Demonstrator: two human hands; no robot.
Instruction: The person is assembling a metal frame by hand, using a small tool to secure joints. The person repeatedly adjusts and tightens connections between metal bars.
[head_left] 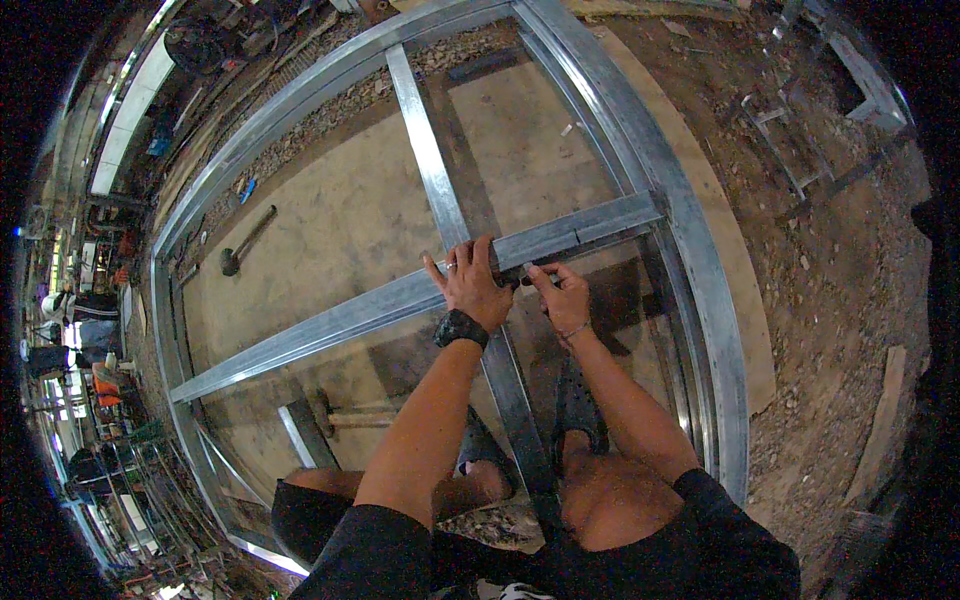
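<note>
A long galvanized metal crossbar [320, 325] runs across a large metal frame [625, 120] on the ground. My left hand [473, 288] lies over this crossbar where it meets a second metal bar [425, 155]. Its fingers are somewhat spread and bend over the far edge, holding the crossbar. Just to the right, my right hand [562, 302] is closed in a pinch at the crossbar's near edge. What it pinches is too small to make out. Something dark shows between the two hands, partly hidden by my left palm.
A hammer [245, 242] lies on the board [330, 195] inside the frame, left of the bars. Another wooden handle [362, 420] lies near my left knee. Metal stands [785, 150] are at the far right on dirt ground. Cluttered racks and tools line the left side.
</note>
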